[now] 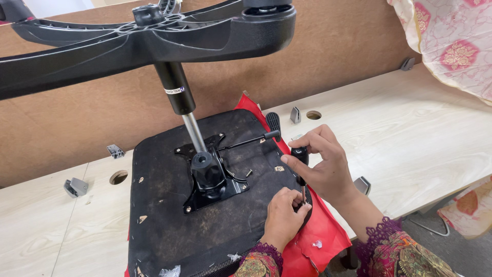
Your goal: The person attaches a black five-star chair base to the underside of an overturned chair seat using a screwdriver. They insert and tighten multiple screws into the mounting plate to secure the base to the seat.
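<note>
Left hand (281, 215) pinches the screwdriver (301, 169) tip against the upturned chair seat (169, 220) (black underside); right hand (320, 164) is clamped on its handle, above the tabletop (410, 128).

Furniture assembly workshop. Evidence: long pale wood-grain bench (410, 128) with round cable holes and grey metal brackets along its back edge; brown board partition (333, 56) standing directly behind the bench; upturned chair seat (169, 215) lying on the bench, its metal mechanism plate, gas cylinder (179, 97) and black star base (128, 41) rising above the bench.
</note>
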